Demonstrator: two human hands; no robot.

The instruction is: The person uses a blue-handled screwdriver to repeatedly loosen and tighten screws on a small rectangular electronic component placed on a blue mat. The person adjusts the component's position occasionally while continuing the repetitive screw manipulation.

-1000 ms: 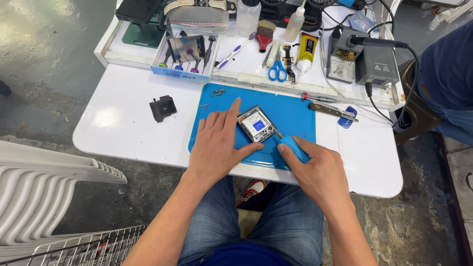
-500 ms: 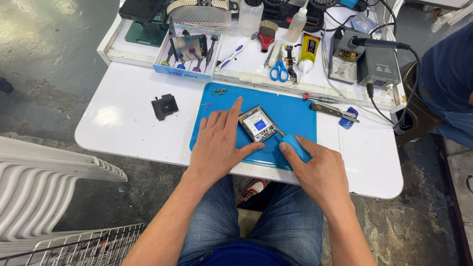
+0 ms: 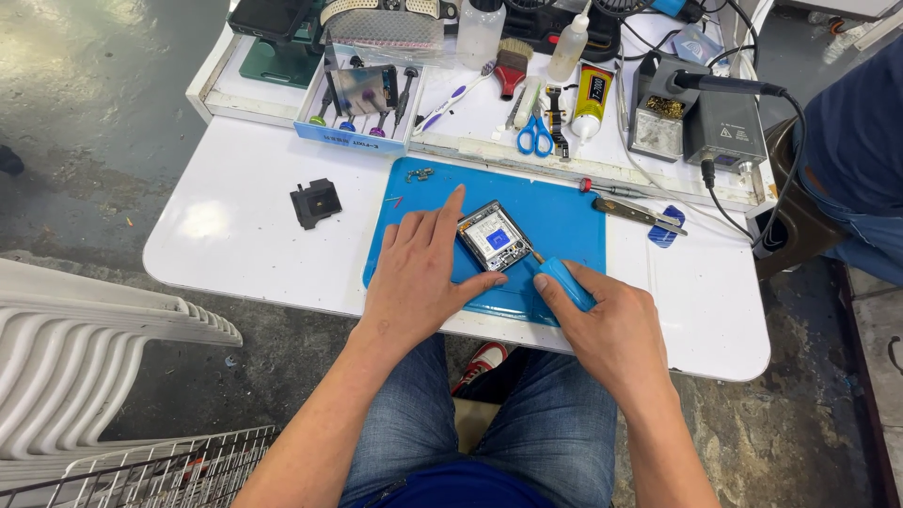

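A small opened electronic device (image 3: 495, 236) with a blue part inside lies on a blue work mat (image 3: 564, 212) on the white table. My left hand (image 3: 419, 271) rests flat on the mat, its fingers bracing the device's left and lower edges. My right hand (image 3: 609, 320) grips a blue-handled screwdriver (image 3: 562, 278), whose tip touches the device's lower right corner.
A black part (image 3: 315, 203) lies left of the mat. Tweezers (image 3: 638, 213) and a blue pick (image 3: 665, 227) lie to the right. Behind are a tool tray (image 3: 361, 99), scissors (image 3: 535, 134), glue tube (image 3: 591, 96), bottles and soldering station (image 3: 707, 119). Another person (image 3: 851, 160) sits at right. White chairs (image 3: 85, 367) stand left.
Both hands stay on the device. The view has shifted only slightly, and the screwdriver tip remains at the device's corner.
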